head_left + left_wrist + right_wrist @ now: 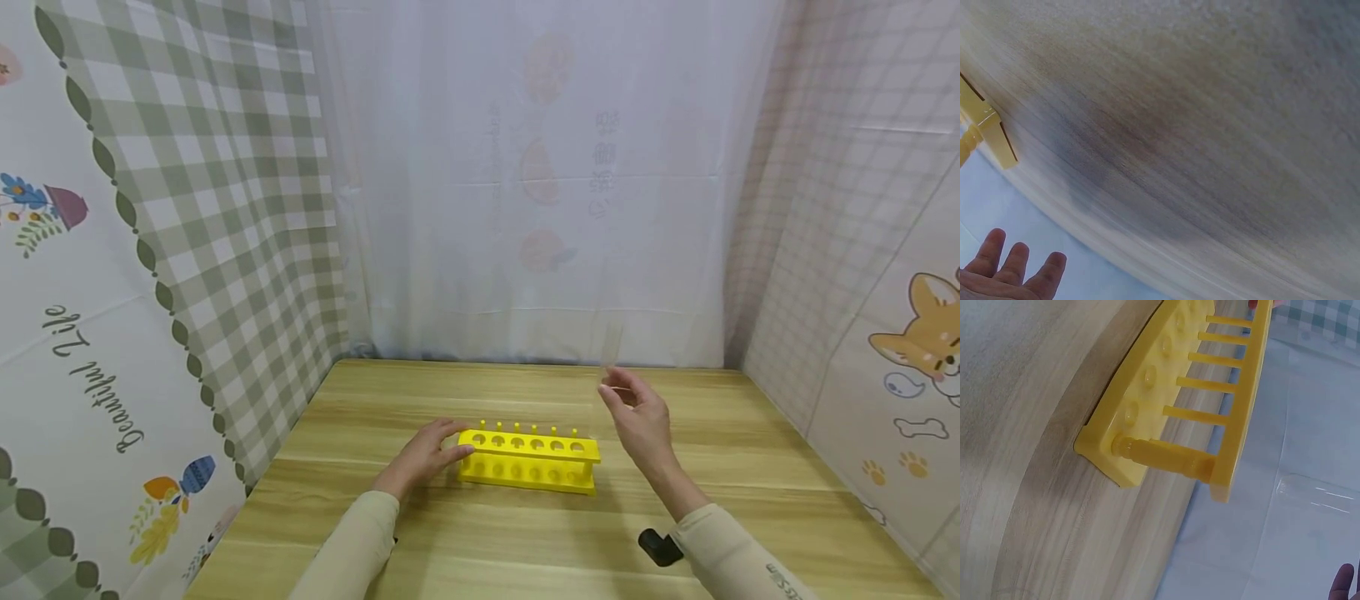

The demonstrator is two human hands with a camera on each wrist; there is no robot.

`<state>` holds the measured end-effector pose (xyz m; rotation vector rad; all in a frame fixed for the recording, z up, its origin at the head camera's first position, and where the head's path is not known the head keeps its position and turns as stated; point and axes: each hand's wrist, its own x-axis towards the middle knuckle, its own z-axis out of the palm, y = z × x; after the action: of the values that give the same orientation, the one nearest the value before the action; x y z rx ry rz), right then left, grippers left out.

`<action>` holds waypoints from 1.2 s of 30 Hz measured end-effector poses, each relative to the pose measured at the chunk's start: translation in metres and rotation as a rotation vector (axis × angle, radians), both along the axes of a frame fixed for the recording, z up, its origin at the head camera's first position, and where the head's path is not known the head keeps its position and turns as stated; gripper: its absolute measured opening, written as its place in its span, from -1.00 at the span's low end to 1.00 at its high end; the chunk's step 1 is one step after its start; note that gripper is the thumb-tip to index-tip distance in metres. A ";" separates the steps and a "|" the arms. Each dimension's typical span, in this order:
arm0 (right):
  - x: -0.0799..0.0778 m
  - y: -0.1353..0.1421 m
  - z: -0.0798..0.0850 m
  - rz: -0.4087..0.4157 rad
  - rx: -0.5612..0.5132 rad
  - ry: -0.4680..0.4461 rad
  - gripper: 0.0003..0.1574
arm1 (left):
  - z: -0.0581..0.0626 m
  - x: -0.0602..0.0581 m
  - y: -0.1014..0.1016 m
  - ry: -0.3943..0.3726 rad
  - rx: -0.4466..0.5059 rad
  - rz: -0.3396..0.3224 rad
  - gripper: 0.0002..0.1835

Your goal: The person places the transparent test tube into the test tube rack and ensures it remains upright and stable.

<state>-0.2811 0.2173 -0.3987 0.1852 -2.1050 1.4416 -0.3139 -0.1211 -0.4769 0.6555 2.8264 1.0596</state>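
Observation:
A yellow test tube rack [528, 483] stands on the table, with a row of round holes in its top plate and pegs along the back. My left hand [427, 457] grips the rack's left end, thumb at the front of the top plate. In the left wrist view, several fingers of the left hand [1013, 269] reach out straight beside the rack end [988, 122]. Above and right of the rack, my right hand [641, 417] pinches a clear test tube [612, 343]. The tube's rounded end [1291, 486] shows apart from the rack [1172, 456] in the right wrist view.
A black object [660, 547] sits by the right wrist. The wood-grain table [487, 550] is bordered by a white curtain [465, 250] behind, a green checked cloth [247, 183] at left and a patterned cloth [862, 275] at right.

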 end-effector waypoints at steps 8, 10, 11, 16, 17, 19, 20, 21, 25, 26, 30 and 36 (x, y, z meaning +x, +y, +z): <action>0.009 -0.011 0.005 0.034 -0.020 -0.041 -0.60 | 0.000 -0.001 0.000 0.016 0.004 -0.019 -0.40; 0.010 -0.013 0.005 0.040 -0.020 -0.042 -0.60 | 0.000 -0.002 0.000 0.019 0.005 -0.018 -0.41; 0.010 -0.013 0.004 0.041 -0.017 -0.046 -0.60 | -0.001 -0.002 0.000 0.020 0.004 -0.019 -0.41; 0.007 -0.013 -0.004 0.056 -0.016 -0.059 -0.62 | -0.001 -0.002 -0.001 0.018 0.008 -0.017 -0.40; 0.006 -0.013 -0.006 0.060 -0.011 -0.062 -0.62 | 0.000 -0.002 0.000 0.018 0.010 -0.017 -0.40; 0.006 -0.013 -0.009 0.069 -0.004 -0.065 -0.61 | 0.000 -0.002 -0.001 0.018 0.008 -0.016 -0.40; 0.006 -0.014 -0.011 0.073 0.001 -0.064 -0.61 | 0.000 -0.002 -0.001 0.018 0.008 -0.018 -0.40; 0.006 -0.014 -0.012 0.076 0.006 -0.066 -0.61 | 0.000 -0.002 -0.001 0.020 0.009 -0.020 -0.40; 0.006 -0.014 -0.017 0.089 0.019 -0.073 -0.61 | 0.000 -0.002 -0.001 0.020 0.012 -0.025 -0.40; 0.006 -0.013 -0.018 0.090 0.023 -0.075 -0.62 | 0.000 -0.002 -0.001 0.019 0.015 -0.026 -0.40; 0.007 -0.013 -0.023 0.095 0.048 -0.096 -0.62 | 0.000 -0.001 0.000 0.014 0.018 -0.024 -0.40; 0.009 -0.011 -0.032 0.100 0.105 -0.144 -0.63 | -0.001 0.000 0.000 0.015 0.021 -0.015 -0.43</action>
<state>-0.2717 0.2064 -0.4306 0.2365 -2.3199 1.4406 -0.3140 -0.1216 -0.4777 0.6884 2.8224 1.0879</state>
